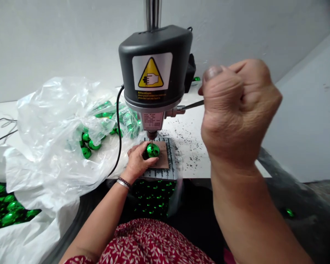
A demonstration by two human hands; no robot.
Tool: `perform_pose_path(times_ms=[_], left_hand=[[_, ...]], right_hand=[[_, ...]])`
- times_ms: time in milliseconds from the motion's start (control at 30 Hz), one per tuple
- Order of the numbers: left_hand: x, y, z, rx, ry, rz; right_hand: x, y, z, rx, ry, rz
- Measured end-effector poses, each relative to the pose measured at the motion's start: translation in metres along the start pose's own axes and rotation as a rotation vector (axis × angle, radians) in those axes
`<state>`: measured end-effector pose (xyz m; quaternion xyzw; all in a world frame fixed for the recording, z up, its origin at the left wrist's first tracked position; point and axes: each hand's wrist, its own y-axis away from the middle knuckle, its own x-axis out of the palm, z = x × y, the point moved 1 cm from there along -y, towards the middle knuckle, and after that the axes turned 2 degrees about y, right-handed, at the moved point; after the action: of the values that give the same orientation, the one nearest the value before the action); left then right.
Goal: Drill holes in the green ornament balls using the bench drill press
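Observation:
A shiny green bauble [153,150] sits beneath the drill bit [151,140] of a small drill press [156,66]. Fingers and thumb of my left hand [138,159] are closed around its left side, holding it against a brown square board [163,161]. The bit appears to touch the bauble's top; I cannot tell how deep it is. My right hand [233,110] is raised close to the camera in a fist, wrapped round the drill press's feed lever [194,105] at the right of the machine.
Clear plastic bags [63,113] lie on the left of the white table [194,167], with loose green baubles [94,145] among them. More baubles [9,209] fill a white sack at lower left. Dark shavings [191,148] are scattered right of the base. A black cable [119,135] hangs beside the machine.

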<state>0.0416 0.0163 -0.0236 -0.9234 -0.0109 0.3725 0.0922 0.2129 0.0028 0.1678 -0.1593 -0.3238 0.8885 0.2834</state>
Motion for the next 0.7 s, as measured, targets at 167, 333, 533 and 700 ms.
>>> perform_pose_path(times_ms=[167,333,533,700], left_hand=[[-0.002,-0.001,-0.001,-0.013,-0.016,0.024],[-0.005,-0.002,-0.008,-0.027,-0.044,0.052],[-0.007,-0.002,-0.009,-0.040,-0.052,0.085],[-0.006,-0.001,-0.007,-0.034,-0.039,0.081]], right_hand=[[-0.002,0.006,-0.004,-0.084,0.076,0.014],[-0.004,0.018,-0.010,-0.174,0.117,-0.015],[-0.007,0.031,-0.018,-0.245,0.184,-0.039],[-0.008,0.036,-0.022,-0.264,0.171,-0.067]])
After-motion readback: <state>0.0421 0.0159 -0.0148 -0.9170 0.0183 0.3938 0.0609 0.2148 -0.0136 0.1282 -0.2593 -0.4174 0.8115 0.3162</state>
